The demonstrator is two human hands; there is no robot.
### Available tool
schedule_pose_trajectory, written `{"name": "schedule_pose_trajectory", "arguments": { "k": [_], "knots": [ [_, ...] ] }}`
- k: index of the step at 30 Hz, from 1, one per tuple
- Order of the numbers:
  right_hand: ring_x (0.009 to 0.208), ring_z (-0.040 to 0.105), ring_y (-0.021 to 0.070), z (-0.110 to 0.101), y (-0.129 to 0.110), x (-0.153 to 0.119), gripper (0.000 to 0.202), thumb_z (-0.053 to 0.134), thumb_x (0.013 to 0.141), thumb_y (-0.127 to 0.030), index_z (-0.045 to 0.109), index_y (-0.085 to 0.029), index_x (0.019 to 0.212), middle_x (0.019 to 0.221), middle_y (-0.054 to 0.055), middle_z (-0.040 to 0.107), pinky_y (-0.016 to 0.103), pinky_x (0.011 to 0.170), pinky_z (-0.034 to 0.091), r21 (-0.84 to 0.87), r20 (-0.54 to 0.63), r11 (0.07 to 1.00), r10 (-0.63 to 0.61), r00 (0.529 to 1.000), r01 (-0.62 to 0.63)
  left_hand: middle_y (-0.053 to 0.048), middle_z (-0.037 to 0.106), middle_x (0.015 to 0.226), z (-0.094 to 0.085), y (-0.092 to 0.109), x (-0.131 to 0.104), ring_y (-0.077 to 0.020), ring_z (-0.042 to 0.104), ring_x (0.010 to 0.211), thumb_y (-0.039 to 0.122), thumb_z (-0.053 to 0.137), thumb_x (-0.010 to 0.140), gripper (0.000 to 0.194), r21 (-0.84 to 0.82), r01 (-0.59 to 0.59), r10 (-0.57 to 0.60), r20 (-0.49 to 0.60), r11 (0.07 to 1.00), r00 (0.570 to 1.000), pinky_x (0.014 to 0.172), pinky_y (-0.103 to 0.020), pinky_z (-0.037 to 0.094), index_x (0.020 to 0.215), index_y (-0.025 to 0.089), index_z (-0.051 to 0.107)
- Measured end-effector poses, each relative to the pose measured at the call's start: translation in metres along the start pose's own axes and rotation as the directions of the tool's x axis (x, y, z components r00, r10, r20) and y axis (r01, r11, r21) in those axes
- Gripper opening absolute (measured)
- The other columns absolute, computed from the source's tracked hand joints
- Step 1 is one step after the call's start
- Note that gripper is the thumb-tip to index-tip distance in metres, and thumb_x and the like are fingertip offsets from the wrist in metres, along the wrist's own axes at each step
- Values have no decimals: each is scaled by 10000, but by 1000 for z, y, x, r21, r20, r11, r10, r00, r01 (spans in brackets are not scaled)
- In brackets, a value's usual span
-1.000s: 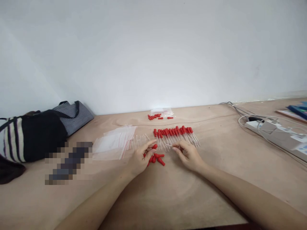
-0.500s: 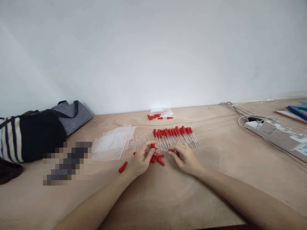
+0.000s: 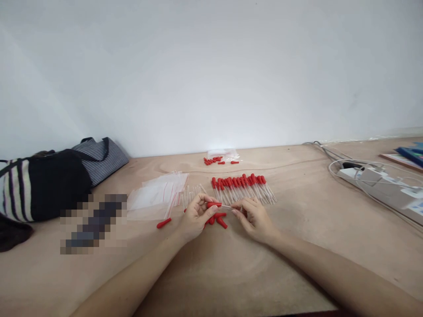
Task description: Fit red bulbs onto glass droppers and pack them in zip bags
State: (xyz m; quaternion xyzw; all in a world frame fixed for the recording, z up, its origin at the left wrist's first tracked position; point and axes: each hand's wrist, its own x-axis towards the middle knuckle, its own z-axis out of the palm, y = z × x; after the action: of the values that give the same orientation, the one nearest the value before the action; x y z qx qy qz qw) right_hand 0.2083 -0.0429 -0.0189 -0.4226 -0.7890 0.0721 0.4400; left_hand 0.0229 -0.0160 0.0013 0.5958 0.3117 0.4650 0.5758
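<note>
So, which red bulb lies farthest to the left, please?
The lone red bulb left of the left hand, near the plastic bags, touching no other.

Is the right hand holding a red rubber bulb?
No, the right hand pinches a clear tube, while the left hand holds the red bulb.

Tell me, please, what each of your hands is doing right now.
Left hand: closed, holding a red rubber bulb.
Right hand: closed, pinching a thin clear tube.

No legible text — no readable label, brand, number or sign anywhere.
</note>
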Motion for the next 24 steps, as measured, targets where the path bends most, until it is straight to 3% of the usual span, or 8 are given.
{"name": "schedule_pose_trajectory", "arguments": {
  "k": [6, 12, 18, 24],
  "knots": [
    [554, 478, 97, 0, 0, 0, 108, 447, 810, -193, 549, -177, 841, 640, -11, 559, 276, 624, 300, 9, -42, 1000, 29, 999, -29, 0, 602, 818, 0, 0, -1, -119, 616, 738, 276, 661, 667, 259, -20, 45, -45, -31, 999, 998, 643, -214, 488, 780, 171, 453],
    [578, 484, 106, 1, 0, -1, 126, 427, 814, -189, 553, -183, 815, 665, 1, 567, 274, 610, 300, 4, -10, 1000, 25, 1000, -25, -35, 646, 779, 5, 4, -3, -139, 626, 680, 324, 631, 686, 261, 39, 92, -91, -26, 995, 995, 553, -215, 467, 832, 157, 495],
    [608, 501, 113, 1, -1, -2, 171, 411, 823, -175, 574, -185, 872, 686, 14, 581, 277, 606, 291, -43, -18, 999, -32, 999, 31, -67, 679, 719, 8, 4, -6, -176, 640, 652, 321, 639, 671, 268, 150, 135, -129, -51, 979, 990, 554, -255, 472, 833, 124, 555],
    [640, 510, 122, 0, 0, -3, 202, 404, 825, -151, 587, -179, 907, 736, 28, 610, 296, 622, 269, -110, 26, 989, -98, 995, 100, -50, 679, 691, 11, -2, -9, -176, 645, 578, 285, 648, 667, 238, 145, 118, -108, -79, 982, 991, 613, -306, 509, 815, 120, 563]
  ]
}}
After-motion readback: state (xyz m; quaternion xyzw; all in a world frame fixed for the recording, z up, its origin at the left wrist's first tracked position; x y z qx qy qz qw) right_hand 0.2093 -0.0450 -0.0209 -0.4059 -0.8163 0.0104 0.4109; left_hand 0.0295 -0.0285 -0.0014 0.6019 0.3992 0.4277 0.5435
